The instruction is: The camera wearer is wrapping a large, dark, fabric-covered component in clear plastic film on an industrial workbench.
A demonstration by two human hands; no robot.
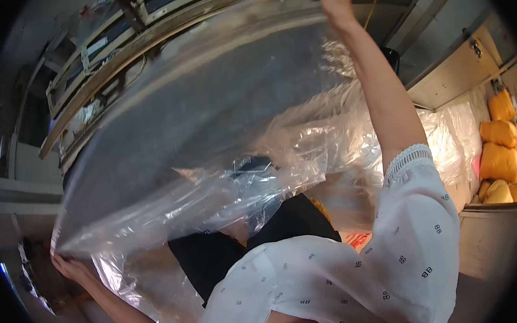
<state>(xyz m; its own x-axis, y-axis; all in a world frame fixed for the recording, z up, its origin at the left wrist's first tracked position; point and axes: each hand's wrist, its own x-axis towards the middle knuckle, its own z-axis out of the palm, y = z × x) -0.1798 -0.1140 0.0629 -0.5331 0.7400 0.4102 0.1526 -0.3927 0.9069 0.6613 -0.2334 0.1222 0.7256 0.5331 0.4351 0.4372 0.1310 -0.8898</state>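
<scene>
A large clear plastic sheet (pixel 208 117) stretches across the view between my two hands. Its far part is pulled fairly smooth, while the near part bunches in shiny wrinkles over my lap. At the lower left, my left hand (pixel 69 268) is closed on a corner of the sheet. My right arm reaches up and away, and my right hand (pixel 336 3) grips the sheet's far right edge at the top of the view. The fingertips of the right hand are partly cut off. A dark surface shows through the film.
A wooden slatted frame (pixel 97 91) with metal brackets runs along the far left. On the right, several orange-yellow bundles (pixel 501 161) sit stacked in a shelf. More clear plastic (pixel 450 144) lies beside them, below a wooden board (pixel 457 75) with a metal fitting. A yellow cord (pixel 374 3) hangs near my right hand.
</scene>
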